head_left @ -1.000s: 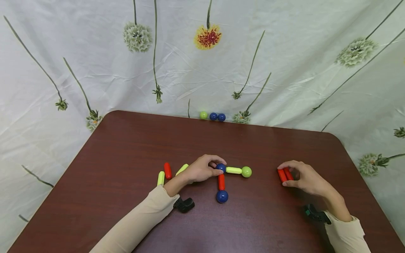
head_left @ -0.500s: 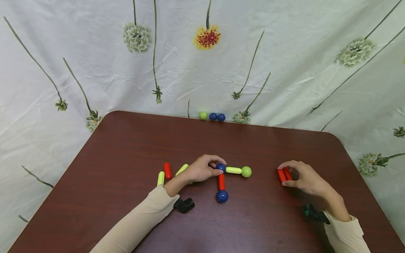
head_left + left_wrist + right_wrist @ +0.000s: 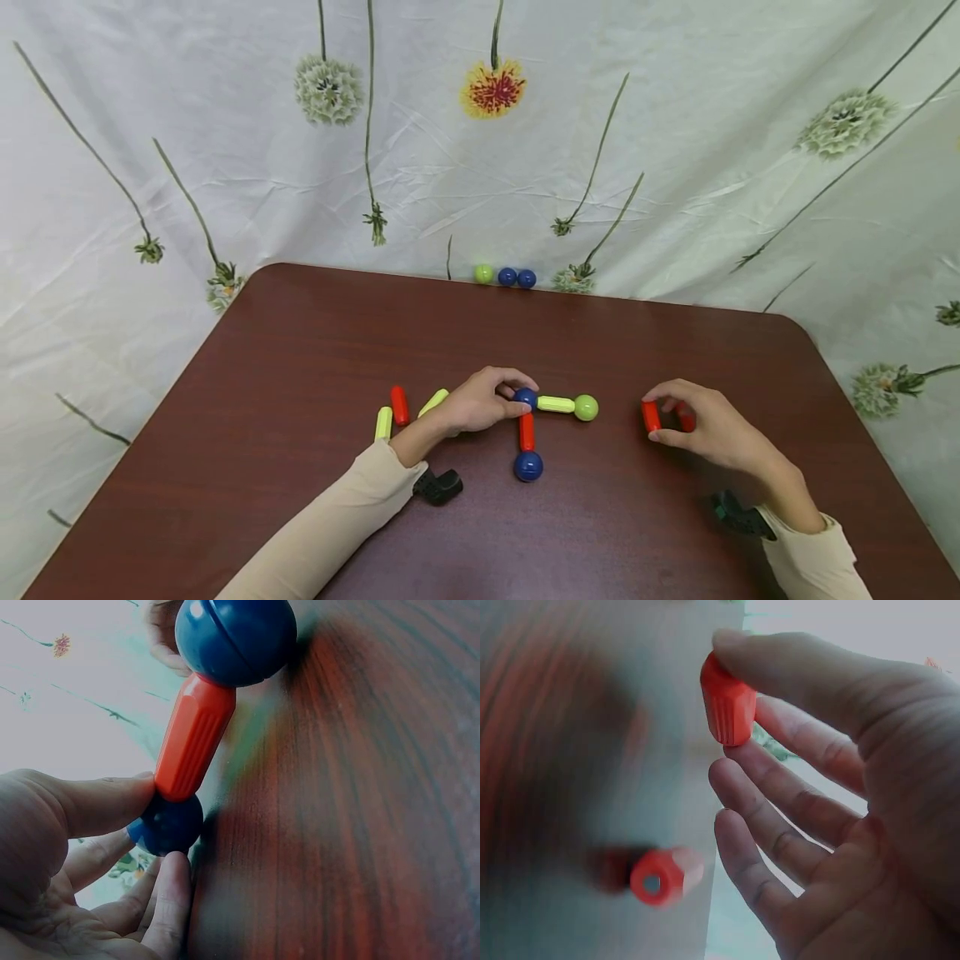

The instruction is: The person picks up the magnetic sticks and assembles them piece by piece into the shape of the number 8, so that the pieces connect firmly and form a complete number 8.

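My left hand (image 3: 480,402) pinches a blue ball (image 3: 174,825) between thumb and fingers. From that ball a red rod (image 3: 527,432) runs toward the near side to a second blue ball (image 3: 528,466). A yellow-green rod (image 3: 556,404) leads off to the right and ends at a green ball (image 3: 587,407). Over on the right, my right hand (image 3: 716,423) pinches a red rod (image 3: 730,705) by its ends, thumb at one and fingers at the other. Another red rod (image 3: 660,877) lies on the table beside that hand, partly hidden behind it in the head view.
Beside the left forearm lie a loose red rod (image 3: 400,405) and two yellow-green rods, one (image 3: 383,423) partly behind the sleeve. A green ball (image 3: 483,274) and two blue balls (image 3: 517,278) rest at the far edge of the brown table (image 3: 337,333), against the flowered cloth (image 3: 420,150).
My right hand has moved slightly left with one red rod, parting it from the red rod that lay next to it. The left hand and the joined pieces stay put.
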`<state>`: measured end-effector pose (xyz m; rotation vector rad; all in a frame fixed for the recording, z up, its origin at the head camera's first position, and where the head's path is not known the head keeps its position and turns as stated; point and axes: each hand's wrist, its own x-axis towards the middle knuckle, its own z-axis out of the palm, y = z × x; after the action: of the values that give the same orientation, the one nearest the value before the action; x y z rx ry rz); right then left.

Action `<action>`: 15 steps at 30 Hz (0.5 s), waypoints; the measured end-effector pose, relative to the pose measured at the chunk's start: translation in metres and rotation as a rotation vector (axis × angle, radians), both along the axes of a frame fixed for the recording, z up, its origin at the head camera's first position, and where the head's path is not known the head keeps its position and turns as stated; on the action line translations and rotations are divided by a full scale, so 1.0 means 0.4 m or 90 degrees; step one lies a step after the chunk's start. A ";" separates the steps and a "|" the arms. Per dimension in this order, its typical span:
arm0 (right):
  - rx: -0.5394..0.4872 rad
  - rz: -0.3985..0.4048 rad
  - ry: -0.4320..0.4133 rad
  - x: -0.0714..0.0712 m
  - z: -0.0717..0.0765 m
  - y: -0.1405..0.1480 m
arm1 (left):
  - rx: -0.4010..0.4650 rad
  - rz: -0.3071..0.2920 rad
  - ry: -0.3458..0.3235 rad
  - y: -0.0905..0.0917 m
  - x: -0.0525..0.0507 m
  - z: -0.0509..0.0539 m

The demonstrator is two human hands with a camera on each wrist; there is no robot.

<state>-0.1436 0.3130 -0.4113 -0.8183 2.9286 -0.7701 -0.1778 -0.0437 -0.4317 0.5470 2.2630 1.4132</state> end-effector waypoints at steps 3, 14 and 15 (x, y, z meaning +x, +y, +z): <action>-0.005 0.011 0.008 0.002 -0.001 -0.014 | 0.000 0.001 -0.001 0.003 0.001 0.001; -0.034 0.039 0.014 0.021 -0.008 -0.064 | 0.002 0.000 0.000 -0.001 0.000 -0.003; -0.036 0.041 0.011 0.023 -0.010 -0.068 | 0.003 0.000 0.002 -0.001 0.000 -0.003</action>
<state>-0.1346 0.2858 -0.4153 -0.9221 2.8914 -0.8490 -0.1777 -0.0442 -0.4331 0.5508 2.2631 1.4184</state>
